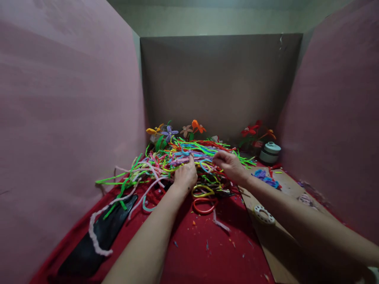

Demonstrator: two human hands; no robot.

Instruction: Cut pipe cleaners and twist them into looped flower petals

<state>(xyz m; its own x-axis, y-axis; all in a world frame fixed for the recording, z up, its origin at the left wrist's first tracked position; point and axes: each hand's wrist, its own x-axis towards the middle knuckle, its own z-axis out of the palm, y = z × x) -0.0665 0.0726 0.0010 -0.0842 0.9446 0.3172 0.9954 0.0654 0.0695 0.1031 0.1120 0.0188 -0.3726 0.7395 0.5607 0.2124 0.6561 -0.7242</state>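
A big heap of coloured pipe cleaners (204,146) lies in front of me. My left hand (186,175) reaches into its near middle, closed on purple pipe cleaners (178,161), index finger stretched along them and the thumb hidden. At the heap's right side my right hand (230,165) is held with fingers curled and tips together; what lies between them is too small to make out. A pale blue pipe cleaner curves between the two hands. Just below them lie scissors with red and yellow handles (205,206), their blades hidden under the heap.
Pipe-cleaner flowers (169,133) stand behind the heap, with red ones (250,130) at right beside a pale green jar (271,152). A brown board (284,252) bears a white ring with holes (264,215) and blue-purple pieces (265,178). A black flat object (79,252) lies left on red cloth (204,256). Pink walls flank both sides.
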